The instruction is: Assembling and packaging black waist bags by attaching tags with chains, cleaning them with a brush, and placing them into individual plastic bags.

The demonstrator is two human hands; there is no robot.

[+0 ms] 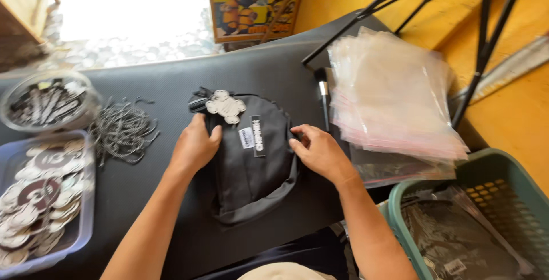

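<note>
A small black bag (251,165) of soft cloth lies near the front edge of the dark tabletop (171,80). The left hand (194,145) presses flat on its side, fingers together, likely to keep it from sliding. The right hand (320,151) curls its fingers and pinches the other side. A pale bear-shaped tag (225,106) hangs at the top. Shiny clear plastic bags (394,97) are stacked at the right edge.

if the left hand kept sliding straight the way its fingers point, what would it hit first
The left hand lies on the black bag, fingers pointing up and away. First in line is probably the bear-shaped tag at the bag's top, though depth is hard to judge.
</note>
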